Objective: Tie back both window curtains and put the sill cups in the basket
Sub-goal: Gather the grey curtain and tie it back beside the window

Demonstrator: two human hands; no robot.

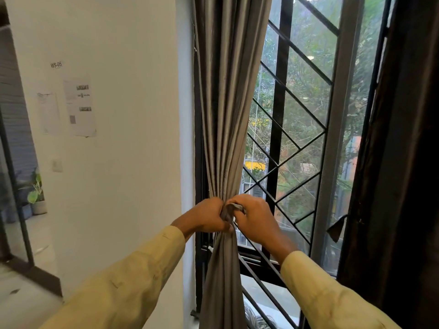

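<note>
In left hand (209, 216), curtain (228, 115) vertical.

Pale ledge (282, 293) sits low, just below right hand (253, 218). Striped object (251, 315) lies at its near end, can't ID it. Floor (21, 302), far left of left hand (209, 216), carries a potted plant (36, 198).

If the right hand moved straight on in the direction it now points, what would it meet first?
The right hand points up-left and grips a grey fabric band at the gathered grey curtain. Going on, it would press into that curtain bunch first, then probably the left hand; depth is unclear.
</note>
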